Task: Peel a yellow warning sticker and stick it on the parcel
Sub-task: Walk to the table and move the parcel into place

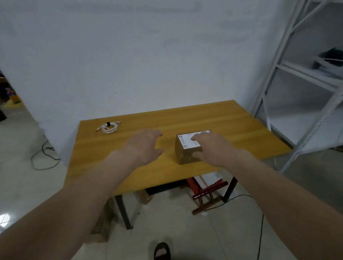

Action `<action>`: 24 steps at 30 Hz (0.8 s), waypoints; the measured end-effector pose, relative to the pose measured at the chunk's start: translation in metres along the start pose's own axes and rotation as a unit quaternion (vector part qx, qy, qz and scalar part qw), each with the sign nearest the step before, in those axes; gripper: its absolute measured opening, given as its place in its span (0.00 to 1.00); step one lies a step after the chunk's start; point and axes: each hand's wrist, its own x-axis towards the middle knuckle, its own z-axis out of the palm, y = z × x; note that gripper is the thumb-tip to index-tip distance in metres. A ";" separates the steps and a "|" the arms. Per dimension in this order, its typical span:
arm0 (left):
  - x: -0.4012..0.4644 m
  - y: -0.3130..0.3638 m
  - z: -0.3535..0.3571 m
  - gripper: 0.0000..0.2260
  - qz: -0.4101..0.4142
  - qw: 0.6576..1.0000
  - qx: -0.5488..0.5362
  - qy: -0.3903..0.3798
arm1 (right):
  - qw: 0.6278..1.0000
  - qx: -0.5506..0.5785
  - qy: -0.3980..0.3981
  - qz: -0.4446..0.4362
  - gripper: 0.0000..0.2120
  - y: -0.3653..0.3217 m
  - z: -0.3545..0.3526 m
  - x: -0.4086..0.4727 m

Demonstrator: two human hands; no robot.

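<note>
A small brown cardboard parcel [185, 151] with a white shipping label on its top stands on the wooden table [239, 123], right of the middle. My right hand [212, 148] lies over the parcel's top and right side, fingers spread on the label. My left hand [144, 146] hovers just left of the parcel, fingers apart, holding nothing and not touching the box. No yellow warning sticker shows anywhere in view.
A coiled white cable [109, 127] lies at the table's far left corner. White metal shelving [306, 68] stands to the right. A red folding stool [207, 190] sits under the table. Black cables [261, 229] trail across the tiled floor. My sandalled foot [162, 256] is near the bottom.
</note>
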 end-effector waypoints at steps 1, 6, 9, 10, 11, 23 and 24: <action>0.018 -0.001 0.000 0.25 0.013 1.000 0.004 0.005 | 1.000 0.002 0.005 -0.005 0.23 0.006 -0.001 0.017; 0.104 -0.012 -0.001 0.26 0.053 0.998 0.018 0.023 | 1.000 0.006 0.013 -0.018 0.24 0.028 -0.012 0.096; 0.152 -0.019 0.000 0.25 0.050 0.999 0.010 0.003 | 1.000 0.008 0.001 -0.029 0.25 0.041 -0.013 0.137; 0.168 -0.020 0.001 0.25 0.050 0.999 0.000 -0.006 | 0.999 0.015 0.001 -0.030 0.25 0.047 -0.012 0.149; 0.182 -0.020 0.003 0.25 0.050 0.999 -0.010 -0.012 | 0.999 0.022 0.005 -0.032 0.25 0.053 -0.011 0.160; 0.263 -0.014 0.035 0.22 0.059 0.997 -0.050 -0.002 | 0.996 0.040 -0.013 -0.080 0.23 0.118 0.006 0.250; 0.267 -0.012 0.038 0.22 0.052 0.997 -0.053 0.009 | 0.995 0.038 -0.010 -0.092 0.23 0.127 0.010 0.255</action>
